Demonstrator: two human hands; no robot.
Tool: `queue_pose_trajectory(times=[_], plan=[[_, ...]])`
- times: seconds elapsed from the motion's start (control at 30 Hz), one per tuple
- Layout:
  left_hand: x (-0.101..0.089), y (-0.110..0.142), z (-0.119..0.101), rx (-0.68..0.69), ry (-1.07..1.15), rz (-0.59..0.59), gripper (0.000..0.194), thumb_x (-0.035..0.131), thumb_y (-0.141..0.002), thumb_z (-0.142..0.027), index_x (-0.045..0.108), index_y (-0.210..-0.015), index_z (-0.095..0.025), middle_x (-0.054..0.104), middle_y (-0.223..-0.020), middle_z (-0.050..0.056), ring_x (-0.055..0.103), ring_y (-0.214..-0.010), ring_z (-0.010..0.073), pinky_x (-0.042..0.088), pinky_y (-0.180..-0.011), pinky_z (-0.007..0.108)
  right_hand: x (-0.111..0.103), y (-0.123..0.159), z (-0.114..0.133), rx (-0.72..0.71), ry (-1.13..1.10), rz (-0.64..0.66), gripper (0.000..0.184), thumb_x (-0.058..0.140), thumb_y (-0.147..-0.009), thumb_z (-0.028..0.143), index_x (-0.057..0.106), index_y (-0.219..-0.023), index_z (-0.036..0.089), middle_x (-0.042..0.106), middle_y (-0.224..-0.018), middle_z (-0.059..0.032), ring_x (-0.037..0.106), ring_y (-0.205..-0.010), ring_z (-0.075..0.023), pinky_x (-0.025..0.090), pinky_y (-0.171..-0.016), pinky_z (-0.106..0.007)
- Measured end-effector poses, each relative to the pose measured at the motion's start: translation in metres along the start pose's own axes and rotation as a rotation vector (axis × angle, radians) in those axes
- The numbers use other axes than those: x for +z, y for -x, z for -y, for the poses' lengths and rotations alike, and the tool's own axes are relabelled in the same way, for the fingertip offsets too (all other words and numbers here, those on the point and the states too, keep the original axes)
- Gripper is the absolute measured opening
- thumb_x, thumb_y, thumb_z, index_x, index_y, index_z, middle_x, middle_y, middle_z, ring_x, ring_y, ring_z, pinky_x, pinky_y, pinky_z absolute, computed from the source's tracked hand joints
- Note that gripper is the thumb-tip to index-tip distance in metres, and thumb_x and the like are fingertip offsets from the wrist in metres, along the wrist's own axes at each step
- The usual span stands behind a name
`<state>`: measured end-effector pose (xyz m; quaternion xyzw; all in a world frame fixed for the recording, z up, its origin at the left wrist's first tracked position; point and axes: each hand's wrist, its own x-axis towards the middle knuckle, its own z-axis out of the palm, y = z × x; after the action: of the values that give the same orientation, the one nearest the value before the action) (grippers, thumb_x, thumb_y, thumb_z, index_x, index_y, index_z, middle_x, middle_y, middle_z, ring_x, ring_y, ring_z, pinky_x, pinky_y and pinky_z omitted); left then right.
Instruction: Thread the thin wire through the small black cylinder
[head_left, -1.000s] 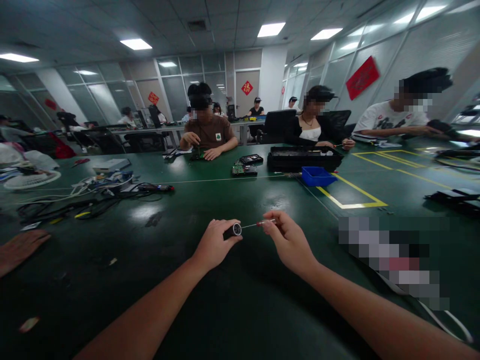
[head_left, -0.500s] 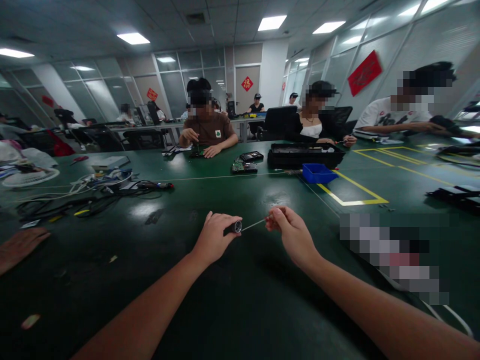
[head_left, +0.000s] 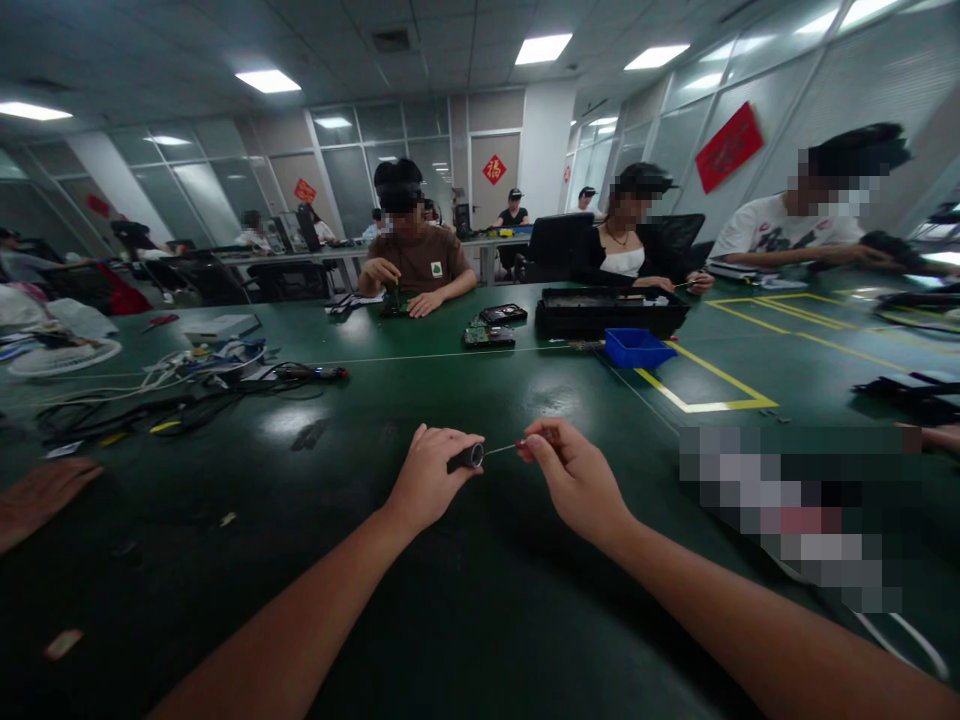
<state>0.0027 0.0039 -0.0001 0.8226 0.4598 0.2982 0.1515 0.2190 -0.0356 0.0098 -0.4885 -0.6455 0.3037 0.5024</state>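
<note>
My left hand (head_left: 433, 468) is closed around a short black cylinder (head_left: 471, 456), its round open end with a pale rim turned to the right. In my right hand (head_left: 568, 467) is a thin screwdriver (head_left: 504, 448), pinched between thumb and fingers near a small red part. Its slim metal shaft points left to the cylinder's open end. Whether the tip goes inside or only touches the rim, I cannot tell. Both hands are just above the green table (head_left: 420, 620).
Tangled cables (head_left: 172, 400) lie at left, near another person's hand (head_left: 45, 495). Ahead are circuit boards (head_left: 489, 335), a long black housing (head_left: 611, 313) and a blue bin (head_left: 637, 348). A blurred-out object (head_left: 787, 510) lies at right. Several people sit around the table.
My right hand has moved slightly left and down, closer to the cylinder, and less of the screwdriver's shaft shows. My left hand has hardly moved. Another hand has appeared at the right edge.
</note>
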Motion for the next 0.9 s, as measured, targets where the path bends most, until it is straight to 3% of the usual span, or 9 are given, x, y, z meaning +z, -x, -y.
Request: queue_pose_trajectory(times=[0.7,0.9], plan=[[0.0013,-0.0010,-0.0016,-0.007,0.045,-0.017,0.034,0.075,-0.084,-0.024,0.069,-0.117,-0.029,0.070,-0.117,0.003,0.059,-0.111,0.0249,0.029,-0.114,0.054,-0.0019,-0.0022,0.0040,0.041,-0.043,0.004,0.019,0.048,-0.099,0.039,0.059,-0.100,0.023,0.070,-0.091,-0.0034,0.070,-0.086,-0.0208,0.055,-0.082,-0.039],[0.0020,-0.0015,0.0005,-0.055,0.028,-0.055,0.038,0.078,-0.082,-0.026,0.067,-0.119,-0.025,0.071,-0.116,0.004,0.060,-0.109,0.0252,0.033,-0.112,0.051,0.0004,0.0031,0.0063,-0.067,0.108,-0.010,0.016,0.048,-0.100,0.038,0.057,-0.104,0.025,0.071,-0.092,-0.0044,0.071,-0.089,-0.0230,0.054,-0.079,-0.039]])
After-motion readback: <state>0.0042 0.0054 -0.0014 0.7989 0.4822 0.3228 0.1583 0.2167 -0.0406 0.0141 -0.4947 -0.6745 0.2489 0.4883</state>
